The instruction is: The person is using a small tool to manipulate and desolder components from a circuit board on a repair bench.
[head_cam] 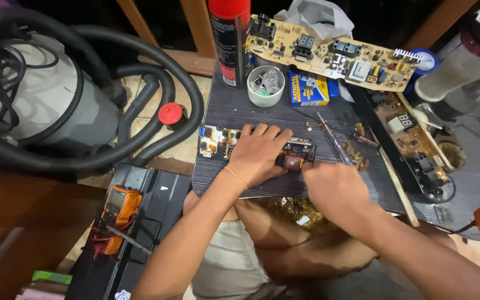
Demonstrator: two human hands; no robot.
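The left hand (258, 151) is pressing flat, fingers spread, on a small circuit board (218, 142) lying at the near edge of the dark work board (284, 114). The right hand (334, 189) is closing on a brown part (294, 162) at the board's right end. Pulling hard could crack the board, or make it slide off the edge.

Under left hand (258, 151): circuit board (218, 142), lying on the table (234, 105).
Just right of it: right hand (334, 189), at the board's right end.
Beyond the left hand: cup (265, 85), spray can (229, 41) to its left.
Behind those: long board (329, 53).
Left, off the table: vacuum hose (140, 72).
Lower left: multimeter (119, 206).
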